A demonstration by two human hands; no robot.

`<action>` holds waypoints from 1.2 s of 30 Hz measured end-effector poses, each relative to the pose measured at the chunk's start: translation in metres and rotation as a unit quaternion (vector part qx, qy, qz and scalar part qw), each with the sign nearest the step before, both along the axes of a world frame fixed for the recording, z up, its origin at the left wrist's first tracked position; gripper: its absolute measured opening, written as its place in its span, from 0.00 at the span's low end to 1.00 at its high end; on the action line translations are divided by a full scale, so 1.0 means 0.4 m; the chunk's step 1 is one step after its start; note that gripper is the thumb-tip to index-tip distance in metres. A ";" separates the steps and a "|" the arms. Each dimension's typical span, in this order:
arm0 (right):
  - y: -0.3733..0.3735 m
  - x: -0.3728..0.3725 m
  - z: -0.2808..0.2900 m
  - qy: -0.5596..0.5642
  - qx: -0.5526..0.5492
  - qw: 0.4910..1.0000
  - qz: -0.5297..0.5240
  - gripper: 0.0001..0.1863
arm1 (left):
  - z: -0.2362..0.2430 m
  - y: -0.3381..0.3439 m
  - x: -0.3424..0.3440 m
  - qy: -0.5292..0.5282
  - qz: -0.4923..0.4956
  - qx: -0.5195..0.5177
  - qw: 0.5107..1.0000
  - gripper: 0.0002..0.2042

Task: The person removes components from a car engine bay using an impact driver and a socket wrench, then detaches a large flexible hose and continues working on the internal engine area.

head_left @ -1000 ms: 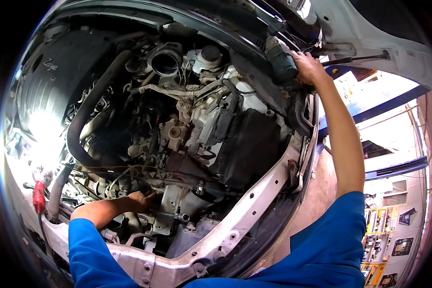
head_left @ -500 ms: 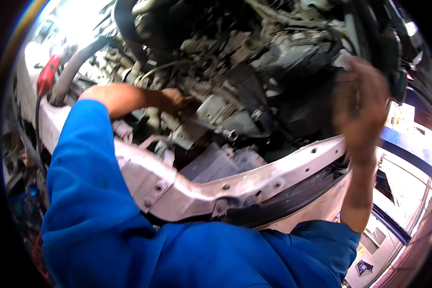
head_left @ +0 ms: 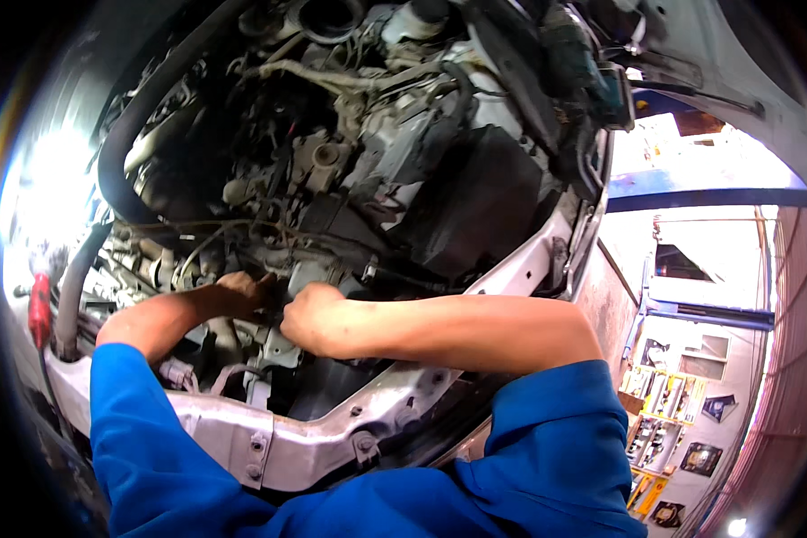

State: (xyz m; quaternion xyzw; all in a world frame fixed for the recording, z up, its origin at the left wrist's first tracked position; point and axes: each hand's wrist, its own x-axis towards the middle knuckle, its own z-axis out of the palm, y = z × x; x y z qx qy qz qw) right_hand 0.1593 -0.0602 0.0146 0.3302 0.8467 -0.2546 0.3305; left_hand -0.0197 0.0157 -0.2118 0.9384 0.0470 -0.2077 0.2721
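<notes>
My left hand (head_left: 247,291) is down among metal parts and hoses in the engine bay, fingers curled around something I cannot make out. My right hand (head_left: 312,318) is closed just right of it, above a pale metal bracket (head_left: 308,278), and hides whatever it grips. A teal and black power tool (head_left: 605,94) rests at the upper right edge of the bay. The white front crossmember (head_left: 224,430) runs below both forearms.
A red-handled work lamp (head_left: 39,309) glares at the left. A black box (head_left: 471,202) sits right of the engine, a thick hose (head_left: 117,161) curves at the left, and the raised hood (head_left: 735,54) is upper right. Blue lift arms (head_left: 708,314) and yellow wall racks (head_left: 663,399) show beyond.
My right hand has let go of the power tool at the upper right and moved down and left beside my left hand. My left hand stays low in the engine bay. The view has shifted.
</notes>
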 end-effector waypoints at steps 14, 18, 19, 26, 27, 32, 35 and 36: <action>0.067 0.059 0.146 0.021 0.046 0.999 -0.013 0.06 | 0.180 0.018 0.102 0.231 0.188 -0.031 0.954 0.39; 0.079 0.117 0.223 0.003 0.059 0.996 -0.061 0.08 | 0.181 0.039 0.042 0.098 0.115 -0.018 0.988 0.23; 0.080 0.138 0.229 -0.003 0.068 0.994 -0.081 0.07 | 0.211 0.047 0.048 0.089 0.142 -0.033 0.985 0.20; 0.050 0.281 0.323 0.166 0.119 0.935 -0.292 0.08 | 0.296 0.076 0.011 -0.039 0.172 -0.059 0.983 0.14; 0.024 0.304 0.334 0.195 0.158 0.917 -0.310 0.10 | 0.313 0.079 0.006 -0.101 0.191 -0.059 0.975 0.14; -0.146 0.312 0.363 0.358 0.130 0.799 -0.465 0.09 | 0.517 0.093 0.033 -0.084 0.272 -0.188 0.940 0.20; -0.163 0.269 0.356 0.482 0.081 0.704 -0.515 0.12 | 0.718 0.038 0.053 -0.078 0.329 -0.098 0.936 0.18; -0.156 0.243 0.354 0.516 0.048 0.659 -0.545 0.13 | 0.753 0.020 0.062 -0.105 0.341 -0.100 0.929 0.18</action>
